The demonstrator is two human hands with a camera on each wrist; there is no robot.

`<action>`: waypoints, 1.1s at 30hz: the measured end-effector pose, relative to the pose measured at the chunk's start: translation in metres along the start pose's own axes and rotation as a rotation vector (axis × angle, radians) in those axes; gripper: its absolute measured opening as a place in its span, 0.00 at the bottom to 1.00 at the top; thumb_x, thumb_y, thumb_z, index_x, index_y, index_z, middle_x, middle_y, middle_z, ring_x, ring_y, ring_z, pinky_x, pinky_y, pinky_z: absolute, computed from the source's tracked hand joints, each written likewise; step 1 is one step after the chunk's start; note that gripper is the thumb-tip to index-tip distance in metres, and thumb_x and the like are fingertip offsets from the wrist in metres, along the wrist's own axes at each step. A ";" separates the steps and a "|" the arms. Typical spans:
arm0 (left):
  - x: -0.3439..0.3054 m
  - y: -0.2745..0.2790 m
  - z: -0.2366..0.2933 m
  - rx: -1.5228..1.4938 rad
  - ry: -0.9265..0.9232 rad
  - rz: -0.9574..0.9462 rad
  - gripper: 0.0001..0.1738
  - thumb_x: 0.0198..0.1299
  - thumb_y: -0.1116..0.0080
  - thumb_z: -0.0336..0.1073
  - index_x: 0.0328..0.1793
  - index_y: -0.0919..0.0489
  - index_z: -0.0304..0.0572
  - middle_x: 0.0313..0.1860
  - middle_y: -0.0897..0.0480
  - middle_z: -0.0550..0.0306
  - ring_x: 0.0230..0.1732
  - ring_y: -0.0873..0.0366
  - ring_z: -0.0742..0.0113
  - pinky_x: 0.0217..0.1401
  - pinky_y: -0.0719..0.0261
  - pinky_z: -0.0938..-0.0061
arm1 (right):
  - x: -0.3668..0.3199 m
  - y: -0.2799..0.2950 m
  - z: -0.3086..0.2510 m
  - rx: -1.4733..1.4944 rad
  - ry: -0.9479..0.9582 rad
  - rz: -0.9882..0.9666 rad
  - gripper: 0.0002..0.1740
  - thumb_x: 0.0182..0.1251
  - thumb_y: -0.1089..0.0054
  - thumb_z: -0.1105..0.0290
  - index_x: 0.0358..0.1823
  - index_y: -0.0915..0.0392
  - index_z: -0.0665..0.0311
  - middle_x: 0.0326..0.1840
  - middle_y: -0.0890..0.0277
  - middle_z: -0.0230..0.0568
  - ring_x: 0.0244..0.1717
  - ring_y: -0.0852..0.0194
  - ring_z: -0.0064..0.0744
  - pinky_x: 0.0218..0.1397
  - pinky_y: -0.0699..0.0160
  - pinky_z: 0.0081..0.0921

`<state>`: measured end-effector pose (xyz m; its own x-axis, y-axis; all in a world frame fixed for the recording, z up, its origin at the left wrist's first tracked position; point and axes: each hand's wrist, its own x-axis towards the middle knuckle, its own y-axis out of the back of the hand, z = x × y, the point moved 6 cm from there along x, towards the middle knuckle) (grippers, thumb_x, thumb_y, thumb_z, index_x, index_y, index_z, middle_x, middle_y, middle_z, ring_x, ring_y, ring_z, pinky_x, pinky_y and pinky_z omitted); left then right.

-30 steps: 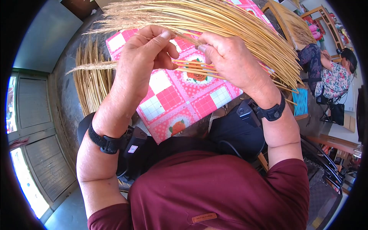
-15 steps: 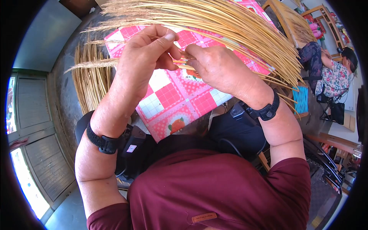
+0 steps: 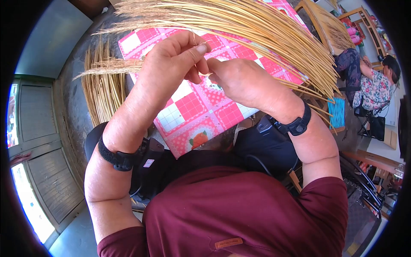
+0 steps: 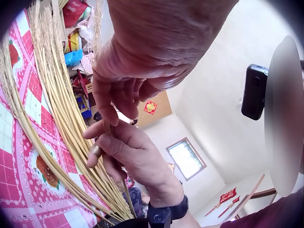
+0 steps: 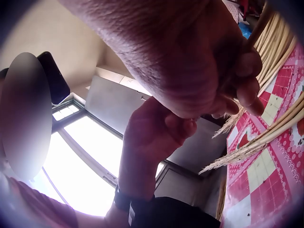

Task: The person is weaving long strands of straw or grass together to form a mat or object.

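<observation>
My left hand [image 3: 173, 60] is held over the table with thumb and forefinger pinched together, and its fingertips meet those of my right hand at a thin reed stalk [image 4: 127, 197]. That stalk runs through the curled fingers of my right hand [image 3: 244, 81], which wears a ring [image 4: 96, 150]; the stretch between the two hands is mostly hidden. Below my hands, a few loose reeds with feathery plumes [image 3: 109, 67] lie across the table. Beyond them a large bundle of reeds [image 3: 257, 32] spreads along the far side, plumes to the left.
A pink checked cloth [image 3: 188, 132] with printed flowers covers the table. More reeds [image 3: 102, 90] stand on the floor at the left. At the right sits another person [image 3: 376, 83], near a blue woven stool [image 3: 336, 112]. Doors [image 3: 47, 141] line the left side.
My right hand has moved left until it meets my left hand, covering the plume stretch that showed between them. My left hand has shifted slightly right.
</observation>
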<state>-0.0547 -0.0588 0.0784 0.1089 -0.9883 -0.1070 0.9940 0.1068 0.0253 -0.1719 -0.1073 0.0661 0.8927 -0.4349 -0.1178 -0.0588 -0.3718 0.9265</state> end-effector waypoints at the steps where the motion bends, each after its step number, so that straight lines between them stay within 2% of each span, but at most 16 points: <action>1: 0.000 0.001 0.000 -0.013 -0.013 0.002 0.10 0.69 0.50 0.38 0.46 0.22 0.40 0.27 0.20 0.61 0.26 0.25 0.77 0.34 0.26 0.82 | 0.000 0.002 0.000 -0.006 0.006 0.007 0.14 0.60 0.52 0.76 0.48 0.27 0.67 0.26 0.22 0.53 0.33 0.19 0.53 0.35 0.22 0.45; 5: 0.000 0.004 0.002 -0.064 -0.070 0.075 0.10 0.69 0.50 0.37 0.47 0.23 0.40 0.29 0.19 0.60 0.27 0.24 0.77 0.36 0.24 0.81 | 0.001 0.006 0.004 -0.014 0.017 0.061 0.12 0.60 0.50 0.74 0.45 0.26 0.68 0.26 0.22 0.55 0.32 0.19 0.53 0.35 0.21 0.45; 14: 0.000 0.014 0.009 -0.087 -0.133 0.179 0.13 0.68 0.49 0.36 0.54 0.25 0.39 0.42 0.17 0.55 0.33 0.23 0.76 0.42 0.22 0.78 | -0.003 0.019 0.013 -0.026 0.013 0.160 0.12 0.65 0.46 0.67 0.44 0.26 0.68 0.26 0.22 0.54 0.32 0.19 0.53 0.34 0.22 0.44; 21: 0.002 0.029 0.016 -0.239 -0.175 0.194 0.13 0.67 0.51 0.33 0.54 0.27 0.34 0.42 0.17 0.51 0.32 0.22 0.72 0.40 0.20 0.77 | -0.006 0.034 0.017 0.052 0.053 0.286 0.11 0.67 0.47 0.67 0.44 0.26 0.67 0.26 0.24 0.55 0.31 0.22 0.55 0.34 0.25 0.44; 24: -0.001 0.039 0.023 -0.301 -0.309 0.324 0.14 0.68 0.52 0.33 0.55 0.28 0.32 0.43 0.17 0.49 0.32 0.21 0.70 0.41 0.19 0.74 | -0.007 0.040 0.019 0.089 0.051 0.353 0.10 0.68 0.48 0.68 0.43 0.26 0.68 0.26 0.25 0.55 0.31 0.23 0.55 0.34 0.27 0.43; 25: -0.002 0.044 0.025 -0.277 -0.345 0.334 0.18 0.67 0.51 0.32 0.60 0.34 0.31 0.48 0.21 0.45 0.35 0.20 0.67 0.41 0.18 0.71 | -0.008 0.042 0.019 0.097 0.050 0.376 0.10 0.68 0.48 0.68 0.42 0.26 0.68 0.26 0.25 0.55 0.31 0.23 0.54 0.34 0.27 0.42; 28: -0.005 0.052 0.022 -0.254 -0.375 0.512 0.25 0.66 0.48 0.33 0.65 0.40 0.30 0.54 0.26 0.42 0.40 0.20 0.64 0.42 0.17 0.69 | -0.008 0.046 0.022 0.097 0.086 0.435 0.09 0.68 0.47 0.68 0.41 0.26 0.67 0.26 0.26 0.56 0.31 0.24 0.53 0.33 0.28 0.41; 29: -0.004 0.052 0.018 -0.264 -0.364 0.497 0.32 0.65 0.46 0.36 0.69 0.46 0.30 0.58 0.31 0.40 0.48 0.22 0.61 0.45 0.18 0.66 | -0.009 0.047 0.022 0.100 0.081 0.443 0.09 0.68 0.47 0.68 0.41 0.26 0.67 0.26 0.26 0.56 0.30 0.24 0.53 0.33 0.29 0.41; 33: -0.003 0.045 0.006 -0.360 -0.312 0.572 0.37 0.65 0.43 0.42 0.70 0.47 0.29 0.60 0.33 0.40 0.56 0.26 0.56 0.49 0.19 0.65 | -0.010 0.050 0.025 0.111 0.017 0.440 0.09 0.67 0.46 0.68 0.41 0.25 0.67 0.26 0.25 0.55 0.30 0.23 0.52 0.33 0.29 0.39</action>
<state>-0.0101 -0.0516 0.0862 0.6553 -0.7468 0.1138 0.7319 0.5904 -0.3401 -0.1946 -0.1418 0.1045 0.7792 -0.5581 0.2853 -0.4812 -0.2409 0.8428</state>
